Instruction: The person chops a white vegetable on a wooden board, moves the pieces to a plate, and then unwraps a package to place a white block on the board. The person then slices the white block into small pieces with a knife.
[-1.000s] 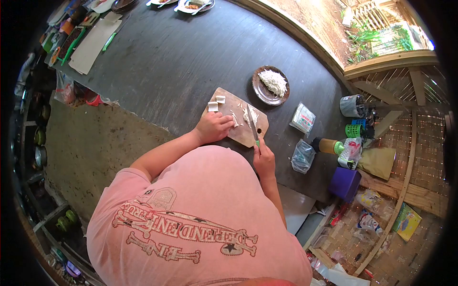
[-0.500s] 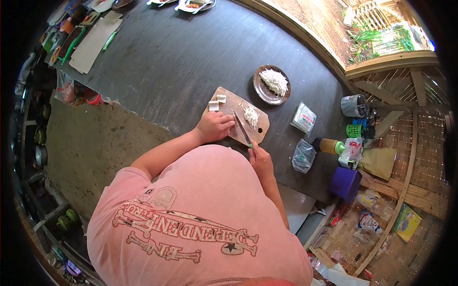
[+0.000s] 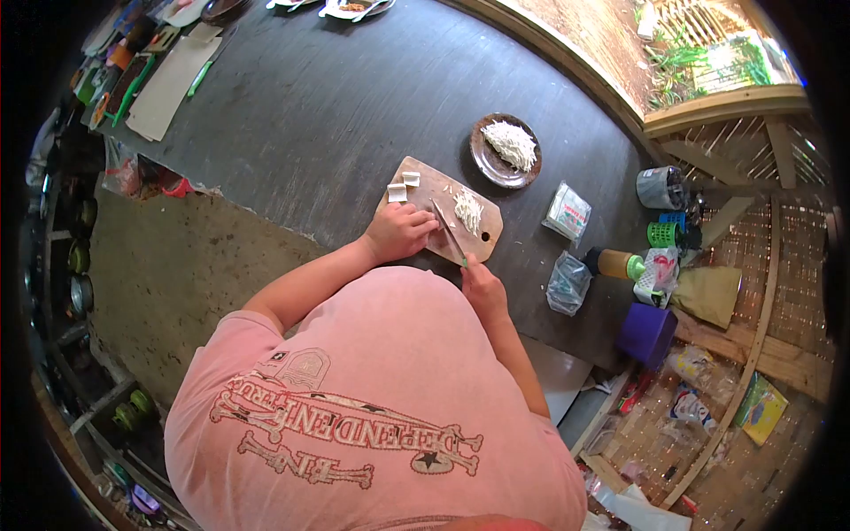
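Note:
My right hand (image 3: 483, 288) grips a kitchen knife (image 3: 450, 234) by its green handle, the blade lying across a wooden cutting board (image 3: 428, 175). Curled fingers of my left hand (image 3: 401, 232) press down on the board left of the blade; whatever is under them is hidden. Two pale blocks of food (image 3: 397, 193) sit at the board's far left end. Right of the blade, near the board's hole, is a small pile of thin white strips (image 3: 467, 211). Beyond the board, a brown plate (image 3: 510, 181) bears a larger heap of similar white shreds (image 3: 511, 146).
On the dark table (image 3: 354, 106), a wrapped white packet (image 3: 567, 212) and a clear plastic bag (image 3: 567, 283) lie to the right. A green-capped bottle (image 3: 615, 264), baskets and a purple box (image 3: 645, 334) line the right edge. A green-handled knife (image 3: 200, 80) lies far left.
The knife's blade has turned a little beside my left fingers, and my right hand has shifted slightly. The whole view has moved a little. The white pile looks nearly the same.

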A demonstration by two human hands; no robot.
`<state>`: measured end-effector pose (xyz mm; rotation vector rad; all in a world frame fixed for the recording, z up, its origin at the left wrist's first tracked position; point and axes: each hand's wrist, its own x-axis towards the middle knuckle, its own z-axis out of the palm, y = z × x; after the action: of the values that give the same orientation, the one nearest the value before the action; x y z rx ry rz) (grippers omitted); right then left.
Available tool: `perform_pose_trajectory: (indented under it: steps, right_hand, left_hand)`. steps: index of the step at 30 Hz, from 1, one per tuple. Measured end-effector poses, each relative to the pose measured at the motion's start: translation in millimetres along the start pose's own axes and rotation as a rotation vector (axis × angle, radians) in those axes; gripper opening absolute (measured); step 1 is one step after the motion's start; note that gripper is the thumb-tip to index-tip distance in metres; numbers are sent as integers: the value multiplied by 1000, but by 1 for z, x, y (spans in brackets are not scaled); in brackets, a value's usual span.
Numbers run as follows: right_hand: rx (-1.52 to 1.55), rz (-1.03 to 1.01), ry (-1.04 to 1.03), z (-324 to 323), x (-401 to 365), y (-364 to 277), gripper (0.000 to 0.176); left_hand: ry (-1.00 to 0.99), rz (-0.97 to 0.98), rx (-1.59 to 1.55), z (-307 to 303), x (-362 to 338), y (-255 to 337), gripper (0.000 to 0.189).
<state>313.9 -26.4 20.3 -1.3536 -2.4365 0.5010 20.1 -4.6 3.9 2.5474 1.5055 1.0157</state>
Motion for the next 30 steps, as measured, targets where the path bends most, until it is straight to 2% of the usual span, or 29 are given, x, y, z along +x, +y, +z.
perform_pose_trajectory:
  steps: [7, 10, 12, 18, 26, 28, 30]
  right_hand:
    - [-136, -38, 84, 25, 27, -3, 42]
    - [-62, -7, 93, 7, 14, -7, 44]
    - [159, 112, 68, -9, 2, -11, 42]
    - [234, 213, 106, -27, -16, -11, 36]
    - [227, 159, 27, -30, -14, -16, 39]
    - [211, 138, 7, -28, -13, -15, 39]
    - [205, 126, -27, -27, -11, -15, 39]
  left_hand:
    - [-31, 14, 1, 1, 1, -2, 25]
    - [8, 13, 10, -3, 4, 2, 23]
    - [6, 12, 11, -3, 4, 1, 23]
    - [-12, 16, 3, -3, 3, 2, 24]
    - [-5, 22, 4, -1, 2, 0, 23]
    - [-24, 3, 7, -1, 1, 1, 30]
    - [-26, 3, 3, -1, 1, 0, 30]
